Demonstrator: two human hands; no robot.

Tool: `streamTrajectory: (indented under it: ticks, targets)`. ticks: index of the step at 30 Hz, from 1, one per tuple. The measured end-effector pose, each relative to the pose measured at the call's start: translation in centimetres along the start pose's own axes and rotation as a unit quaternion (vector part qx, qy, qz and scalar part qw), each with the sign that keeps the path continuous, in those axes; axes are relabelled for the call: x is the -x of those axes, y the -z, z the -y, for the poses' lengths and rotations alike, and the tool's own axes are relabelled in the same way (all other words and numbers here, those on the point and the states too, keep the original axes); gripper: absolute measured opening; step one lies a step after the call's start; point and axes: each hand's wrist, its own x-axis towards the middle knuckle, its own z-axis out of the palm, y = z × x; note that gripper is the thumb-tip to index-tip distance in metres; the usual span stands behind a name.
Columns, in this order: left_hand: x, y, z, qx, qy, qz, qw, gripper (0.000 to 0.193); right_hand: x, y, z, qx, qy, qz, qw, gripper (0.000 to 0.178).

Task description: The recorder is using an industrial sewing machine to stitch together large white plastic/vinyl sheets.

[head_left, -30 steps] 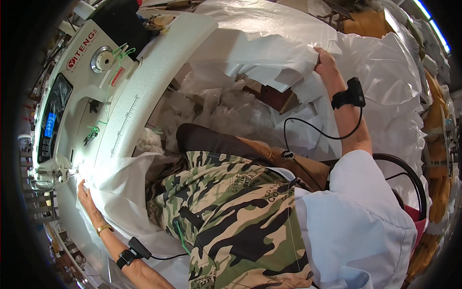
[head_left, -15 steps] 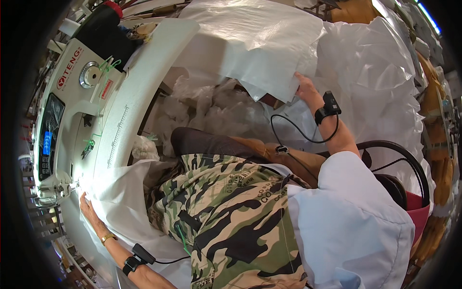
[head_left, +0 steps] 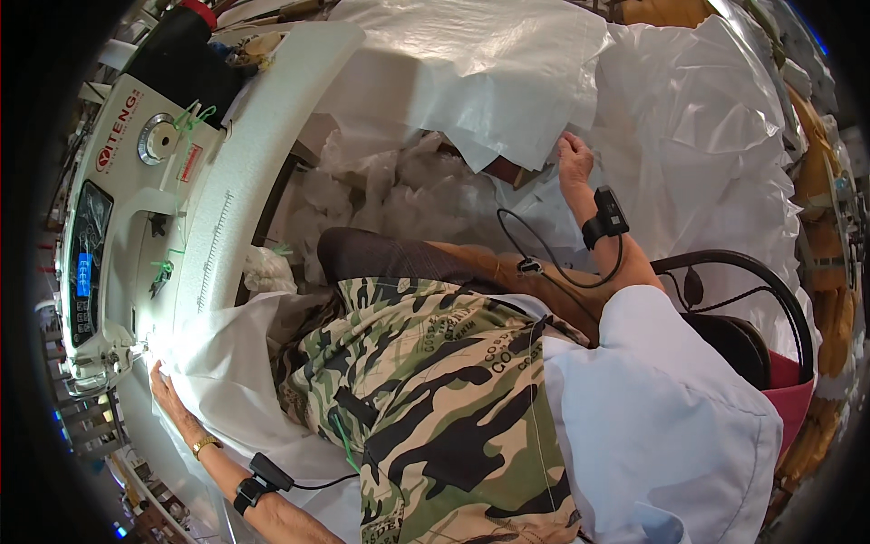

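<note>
My left hand lies with fingers stretched out on a thin white sheet, close to the needle area of a white sewing machine. This sheet drapes from the machine bed down over my lap. At the upper right, my right hand has its fingers pinched together at the edge of another white sheet, part of a glossy, layered pile. What lies between these fingertips is partly hidden. A lamp glares at the needle, so the stitching spot is washed out.
Crumpled translucent plastic lies below the machine bed. More white sheeting hangs at the right. A black curved chair arm is beside my right elbow. A black cable loops near my right wrist. My camouflage apron covers my lap.
My right hand has shifted slightly up, its fingers now drawn together at the sheet's edge. The left hand stays on the sheet near the needle. The whole view has shifted a little.
</note>
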Motion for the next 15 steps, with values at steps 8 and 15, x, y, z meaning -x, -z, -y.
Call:
streamTrajectory:
  ticks: [8,15]
  targets:
    - [-0.8,0.0,2.3,0.008,-0.017,0.007,1.000,0.055,-1.1,-1.6,1.5,-0.072,-0.122,-0.003,0.990,0.033]
    - [-0.7,0.4,3.3,-0.020,-0.027,0.010,0.999,0.055,-0.4,-3.5,3.4,-0.160,-0.176,0.029,0.971,0.035]
